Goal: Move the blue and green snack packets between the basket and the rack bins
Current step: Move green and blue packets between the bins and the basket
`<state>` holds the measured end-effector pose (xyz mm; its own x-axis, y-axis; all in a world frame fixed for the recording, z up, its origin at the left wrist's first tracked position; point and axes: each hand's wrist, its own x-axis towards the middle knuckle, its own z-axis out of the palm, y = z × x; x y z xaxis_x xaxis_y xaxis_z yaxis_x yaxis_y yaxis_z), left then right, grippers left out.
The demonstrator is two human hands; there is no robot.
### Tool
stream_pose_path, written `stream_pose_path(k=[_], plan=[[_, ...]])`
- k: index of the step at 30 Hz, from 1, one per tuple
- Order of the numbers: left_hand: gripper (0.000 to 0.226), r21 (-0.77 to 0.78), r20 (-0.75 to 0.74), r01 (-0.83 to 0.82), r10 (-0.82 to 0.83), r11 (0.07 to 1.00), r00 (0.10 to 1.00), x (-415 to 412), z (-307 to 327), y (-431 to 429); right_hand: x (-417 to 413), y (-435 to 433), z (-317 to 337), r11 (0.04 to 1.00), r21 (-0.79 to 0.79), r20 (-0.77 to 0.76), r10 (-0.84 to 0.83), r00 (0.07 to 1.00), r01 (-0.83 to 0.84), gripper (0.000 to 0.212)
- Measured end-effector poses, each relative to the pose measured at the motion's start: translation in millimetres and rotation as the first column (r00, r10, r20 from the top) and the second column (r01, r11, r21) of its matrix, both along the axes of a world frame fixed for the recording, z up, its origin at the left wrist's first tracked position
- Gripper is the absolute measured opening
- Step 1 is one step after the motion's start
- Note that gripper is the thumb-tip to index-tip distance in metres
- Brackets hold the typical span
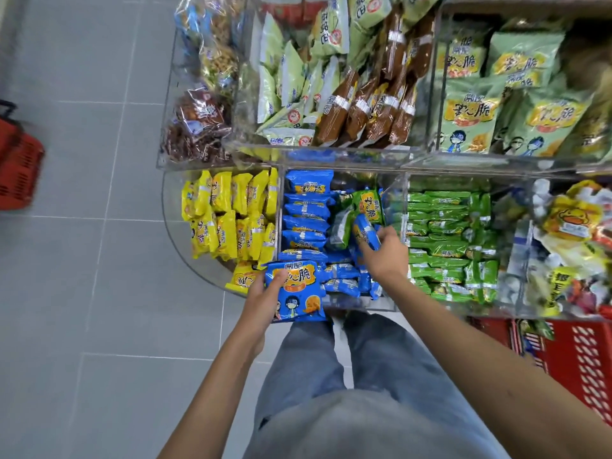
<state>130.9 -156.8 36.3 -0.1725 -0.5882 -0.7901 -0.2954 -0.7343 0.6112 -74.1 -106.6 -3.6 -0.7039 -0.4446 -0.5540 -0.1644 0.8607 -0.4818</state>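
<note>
Reaching forward and down with both bare arms, left forearm (225, 369) and right forearm (463, 329) angled inward. Gripping large blue packet (299, 293) by its left edge with left hand (263, 296), thumb on front face, fingers hidden behind. Stretching right hand (385, 255) further ahead, back of hand up, fingers curled round small blue packet (364, 231). Hands apart, not touching.

A clear rack (331, 158) holds yellow packets (228, 213), blue packets (304, 223) and green packets (443, 240) in neighbouring bins; on the grey floor (82, 293) stands what seems a red basket (20, 167).
</note>
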Motion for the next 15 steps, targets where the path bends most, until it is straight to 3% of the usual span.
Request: stream_pose_path(k=[4,9,12,15], plan=[[0.011,-0.058,0.016,0.017,-0.016,0.998,1.0,-7,3,-9,5,22,23,0.973,-0.198,0.048,-0.11,0.993,0.117,0.021],[0.014,-0.208,0.072,0.09,-0.076,0.974,0.994,-17,5,-12,13,41,46,0.855,-0.377,0.306,-0.248,0.919,0.356,0.009],[0.012,-0.208,0.092,0.125,-0.108,0.97,0.99,-25,6,-11,13,41,58,0.826,-0.372,0.5,-0.206,0.841,0.424,0.013],[0.005,-0.128,0.018,0.119,-0.118,0.985,0.993,-35,12,-7,20,38,63,0.831,-0.38,0.635,-0.085,0.768,0.407,0.014]])
